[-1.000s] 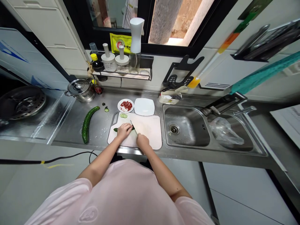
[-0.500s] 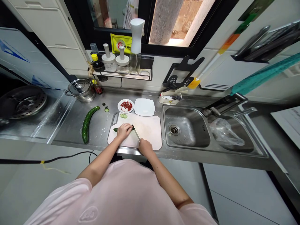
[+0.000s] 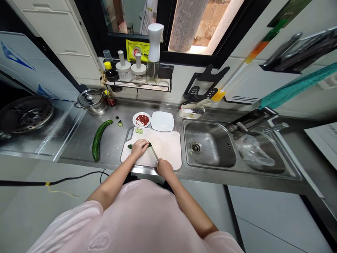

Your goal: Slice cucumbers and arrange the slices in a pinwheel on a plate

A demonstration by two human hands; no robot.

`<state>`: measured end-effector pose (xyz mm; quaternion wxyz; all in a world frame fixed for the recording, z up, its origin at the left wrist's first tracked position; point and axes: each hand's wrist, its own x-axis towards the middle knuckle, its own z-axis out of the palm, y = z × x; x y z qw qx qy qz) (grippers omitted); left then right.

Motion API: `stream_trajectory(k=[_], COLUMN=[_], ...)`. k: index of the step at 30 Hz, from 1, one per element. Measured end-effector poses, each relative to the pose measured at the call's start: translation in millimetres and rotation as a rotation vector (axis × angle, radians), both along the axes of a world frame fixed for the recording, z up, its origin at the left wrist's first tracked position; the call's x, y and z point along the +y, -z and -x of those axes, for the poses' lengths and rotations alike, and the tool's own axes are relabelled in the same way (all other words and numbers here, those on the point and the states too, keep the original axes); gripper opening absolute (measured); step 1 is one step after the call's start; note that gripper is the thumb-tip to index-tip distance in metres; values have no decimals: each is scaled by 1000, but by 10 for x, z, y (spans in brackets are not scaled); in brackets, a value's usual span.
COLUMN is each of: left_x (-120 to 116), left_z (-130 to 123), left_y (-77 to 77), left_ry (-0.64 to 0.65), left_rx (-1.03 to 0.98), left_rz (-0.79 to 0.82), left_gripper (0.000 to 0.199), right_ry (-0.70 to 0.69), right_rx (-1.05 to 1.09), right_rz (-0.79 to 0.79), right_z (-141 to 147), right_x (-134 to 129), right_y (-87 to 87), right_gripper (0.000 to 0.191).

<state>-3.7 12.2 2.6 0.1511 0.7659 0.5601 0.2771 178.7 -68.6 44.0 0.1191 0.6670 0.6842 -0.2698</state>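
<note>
On the white cutting board [image 3: 168, 151] lies a piece of cucumber [image 3: 130, 146], mostly covered by my left hand [image 3: 139, 148]. The fingers of that hand are closed over it, and its dark green ends show on both sides. My right hand [image 3: 165, 168] is wrapped round the handle of a knife [image 3: 154, 153]. The blade points away from me, its tip at the cucumber's right end. A few thin cucumber slices [image 3: 139, 131] lie at the board's upper left corner. Left of the board rests a whole cucumber [image 3: 98, 140] on the steel counter.
Behind the board stand a plate of chopped red pieces [image 3: 142, 120] and a white square plate [image 3: 162, 121]. Cucumber end scraps [image 3: 120, 123] lie on the counter. To the right is a sink [image 3: 210, 144]; a lidded pot [image 3: 92, 102] stands at the back left.
My right hand and the knife have shifted slightly to the right. The left hand stays on the cucumber, and the slices look the same.
</note>
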Motion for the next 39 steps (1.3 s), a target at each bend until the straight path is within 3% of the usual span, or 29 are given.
stream_trajectory(k=[17, 22, 27, 32, 35, 39], left_x=[-13, 1, -3, -26, -39, -49], left_z=[-18, -9, 19, 24, -17, -126], left_y=[-80, -103, -114, -205, -311, -470], left_ry=[8, 23, -104, -230, -204, -51], left_rx=[38, 36, -75, -185, -179, -91], left_rz=[26, 38, 26, -15, -49, -15], left_gripper=[24, 24, 28, 32, 32, 30], right_ry=[39, 65, 92, 85, 58, 29], right_rx=[-95, -97, -87, -107, -116, -110], right_rz=[-92, -214, -297, -337, -345, -359], right_z=[-256, -290, -292, -304, -309, -304], right_x=[-10, 22, 46, 64, 66, 62], right_y=[-221, -256, -275, -293, -294, -289], right_gripper=[28, 26, 25, 36, 40, 44])
